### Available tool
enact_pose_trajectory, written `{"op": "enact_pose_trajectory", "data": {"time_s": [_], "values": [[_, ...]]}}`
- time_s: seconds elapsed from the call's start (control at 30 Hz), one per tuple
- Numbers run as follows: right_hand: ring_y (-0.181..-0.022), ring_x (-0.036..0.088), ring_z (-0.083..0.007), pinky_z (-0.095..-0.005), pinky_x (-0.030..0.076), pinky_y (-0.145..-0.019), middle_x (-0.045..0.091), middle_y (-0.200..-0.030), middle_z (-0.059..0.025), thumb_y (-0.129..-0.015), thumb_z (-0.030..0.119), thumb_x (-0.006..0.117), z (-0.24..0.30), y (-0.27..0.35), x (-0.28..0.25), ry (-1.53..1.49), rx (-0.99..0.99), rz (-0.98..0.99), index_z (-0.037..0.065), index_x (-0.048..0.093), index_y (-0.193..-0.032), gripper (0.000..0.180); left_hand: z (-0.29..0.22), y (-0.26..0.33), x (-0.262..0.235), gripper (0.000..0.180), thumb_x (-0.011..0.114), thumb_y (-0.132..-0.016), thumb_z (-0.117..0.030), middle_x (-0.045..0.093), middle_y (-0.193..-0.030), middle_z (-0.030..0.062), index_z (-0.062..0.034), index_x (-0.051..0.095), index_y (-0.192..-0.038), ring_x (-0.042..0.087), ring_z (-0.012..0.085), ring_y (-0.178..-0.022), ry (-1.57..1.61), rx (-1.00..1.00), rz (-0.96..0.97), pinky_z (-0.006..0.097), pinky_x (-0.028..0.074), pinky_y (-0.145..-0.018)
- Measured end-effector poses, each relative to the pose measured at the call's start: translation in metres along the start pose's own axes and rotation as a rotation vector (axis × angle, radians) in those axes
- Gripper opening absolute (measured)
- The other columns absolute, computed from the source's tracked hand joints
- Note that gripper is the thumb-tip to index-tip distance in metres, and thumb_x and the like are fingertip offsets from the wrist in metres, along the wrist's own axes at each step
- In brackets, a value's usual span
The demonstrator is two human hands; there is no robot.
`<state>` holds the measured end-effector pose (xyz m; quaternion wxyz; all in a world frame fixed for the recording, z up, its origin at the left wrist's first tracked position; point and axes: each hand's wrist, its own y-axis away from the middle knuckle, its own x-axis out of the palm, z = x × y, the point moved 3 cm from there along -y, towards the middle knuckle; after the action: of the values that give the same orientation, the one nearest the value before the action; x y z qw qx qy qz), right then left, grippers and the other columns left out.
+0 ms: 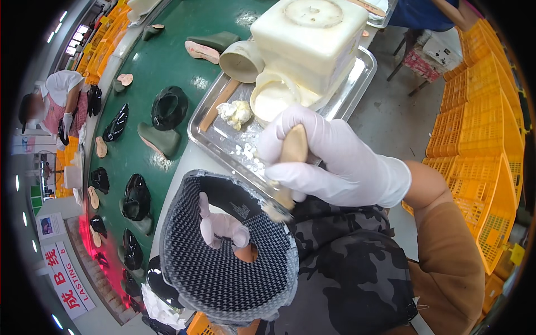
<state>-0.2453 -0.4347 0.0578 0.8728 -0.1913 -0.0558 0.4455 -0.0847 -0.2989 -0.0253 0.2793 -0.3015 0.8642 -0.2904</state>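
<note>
- Well, left of the metal tray point(220, 137): a green desk point(162, 61) bearing black shoes point(135, 198) and foot-shaped forms point(159, 139).
- On the tray: a bulky white container point(307, 53) with white paste point(274, 99) exposed, so apparently ready for use.
- At the tray's near side: a patterned upper point(223, 285), opening turned upward; judged in progress, not finished.
- Over the tray's near edge: the right hand point(335, 159), grip clamped on a brush point(294, 148).
- Inside the upper, near side of the tray: the left hand point(223, 226), fingers bent; cannot tell whether clamped on anything.
- Beside the tray's near edge: bristles point(274, 212) at the upper's rim. Done: paste opened, brush positioned. Left, presumably: remaining rim; too unclear to tell any coat already laid.
- On the tray, beside a pale lump point(234, 114): white crumbs point(244, 151).
</note>
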Motion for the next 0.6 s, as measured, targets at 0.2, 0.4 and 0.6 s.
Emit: {"op": "enact_pose_trajectory", "data": {"time_s": [0.2,0.4,0.6], "values": [[-0.069,0.059,-0.0109,-0.0178,0.048,-0.051,0.057,-0.084,-0.0103,-0.088,0.005,0.052,0.021,0.012,-0.007,-0.472,0.164,-0.126,0.002,0.043,-0.099,0.015,0.002,0.001,0.003,0.049,0.046,-0.086,-0.033,0.038,-0.122,0.0125,-0.0021,0.035,-0.122,0.050,0.0202,-0.093,0.007,0.011,0.000,0.026,0.047,-0.068],[-0.063,0.055,-0.0088,-0.0243,0.045,-0.053,0.054,-0.076,-0.0017,-0.087,0.016,0.059,-0.006,0.014,0.002,-0.194,0.124,-0.151,0.007,0.045,-0.096,0.019,0.001,0.000,0.000,0.047,0.045,-0.088,-0.036,0.040,-0.119,0.0132,-0.0016,0.038,-0.119,0.049,0.0217,-0.093,-0.021,0.022,0.008,0.026,0.047,-0.066],[-0.068,0.059,-0.0200,-0.0277,0.047,-0.063,0.058,-0.081,-0.0057,-0.084,0.009,0.059,-0.029,-0.008,0.011,0.182,-0.260,-0.249,0.005,0.046,-0.097,0.019,0.002,0.001,-0.008,0.047,0.044,-0.089,-0.039,0.043,-0.115,0.0140,-0.0011,0.040,-0.116,0.049,0.0232,-0.093,-0.074,0.036,-0.020,0.026,0.048,-0.065]]}}
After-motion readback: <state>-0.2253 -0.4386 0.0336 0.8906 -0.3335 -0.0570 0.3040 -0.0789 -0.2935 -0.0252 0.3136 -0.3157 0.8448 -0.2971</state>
